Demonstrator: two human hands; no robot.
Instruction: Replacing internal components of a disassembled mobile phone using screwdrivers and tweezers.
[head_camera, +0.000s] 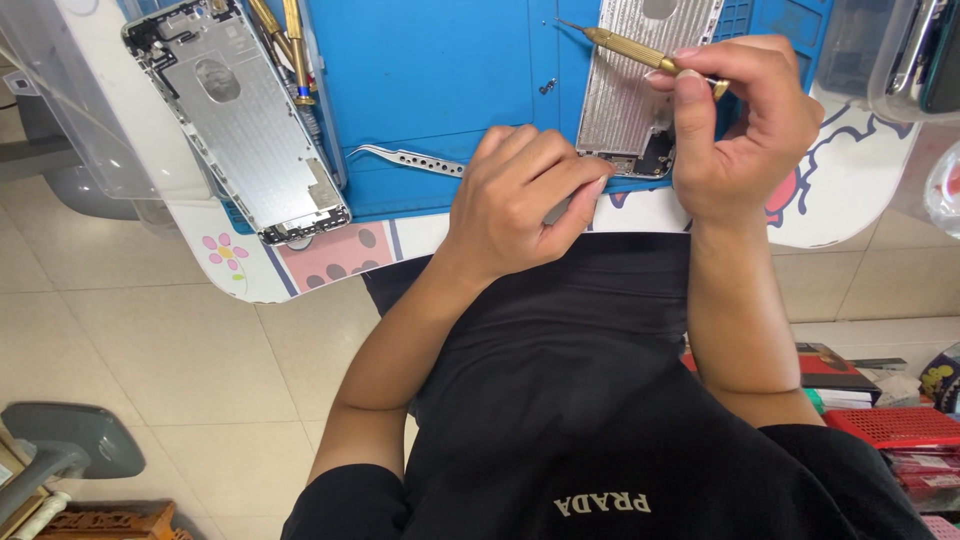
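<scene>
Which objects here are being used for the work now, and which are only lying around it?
In use:
- right hand holding the brass screwdriver
- left hand steadying the silver phone housing
- blue work mat under it

Lying about:
- second phone housing, at the left
- tweezers
- spare brass screwdrivers
- clear plastic box

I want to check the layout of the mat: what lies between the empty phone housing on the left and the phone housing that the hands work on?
In the head view, steel tweezers and a tiny screw lie on the blue mat between the left housing and the right housing.
</scene>
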